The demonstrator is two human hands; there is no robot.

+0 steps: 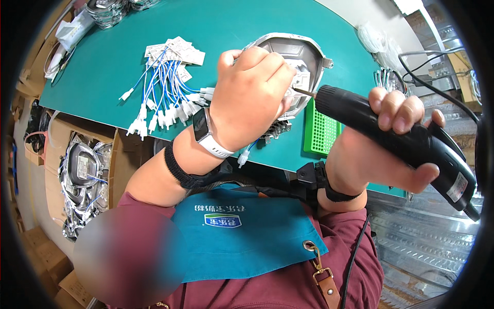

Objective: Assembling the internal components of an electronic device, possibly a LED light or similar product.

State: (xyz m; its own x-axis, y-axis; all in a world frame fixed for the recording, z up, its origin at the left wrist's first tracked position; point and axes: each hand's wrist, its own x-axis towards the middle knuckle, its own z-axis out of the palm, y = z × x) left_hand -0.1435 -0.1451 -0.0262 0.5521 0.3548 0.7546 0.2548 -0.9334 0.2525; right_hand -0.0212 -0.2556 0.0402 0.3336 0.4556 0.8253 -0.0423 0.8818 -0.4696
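A grey metal lamp-like housing [309, 49] with a raised rim lies on the green table, a white plate-like part [302, 77] inside it. My left hand [254, 87], wearing a watch, is closed over the housing's left side with its fingers curled; the fingertips are partly hidden. In my right hand [396, 116] is a black electric screwdriver [370, 116], held tilted with its bit pointing left. The bit's tip reaches the white part close to my left fingers; whether it touches a screw cannot be made out.
Left of my left hand lie white plates [175, 54] with blue-and-white wires and white connectors [167, 116]. A green perforated tray [323, 129] sits below the screwdriver. Its cable [437, 85] loops at right. A cardboard box [56, 170] with similar housings stands at lower left.
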